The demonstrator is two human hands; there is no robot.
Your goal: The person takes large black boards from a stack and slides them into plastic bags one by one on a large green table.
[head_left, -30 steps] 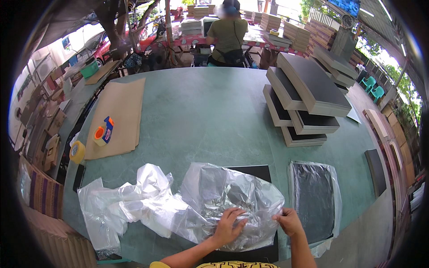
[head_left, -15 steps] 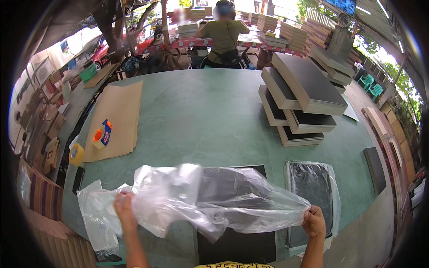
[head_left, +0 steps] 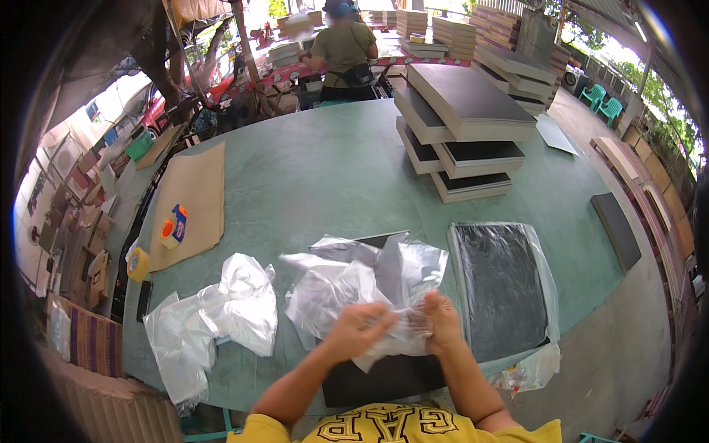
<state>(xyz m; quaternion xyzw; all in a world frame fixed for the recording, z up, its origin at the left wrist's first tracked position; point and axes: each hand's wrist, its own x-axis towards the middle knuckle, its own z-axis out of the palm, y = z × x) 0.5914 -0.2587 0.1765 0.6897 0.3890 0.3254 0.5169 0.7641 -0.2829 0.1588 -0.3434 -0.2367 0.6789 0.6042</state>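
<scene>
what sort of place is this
Probably a workshop, partly open to the outdoors: a big green table bears stacked dark-topped slabs and clear plastic, and a co-worker is beyond it.

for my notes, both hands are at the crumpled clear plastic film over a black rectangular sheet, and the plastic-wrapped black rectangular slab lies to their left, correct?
Not quite: the head view shows the plastic-wrapped black rectangular slab to the right of the left hand and right hand, not left. They are at the crumpled clear plastic film over the black rectangular sheet.
</scene>
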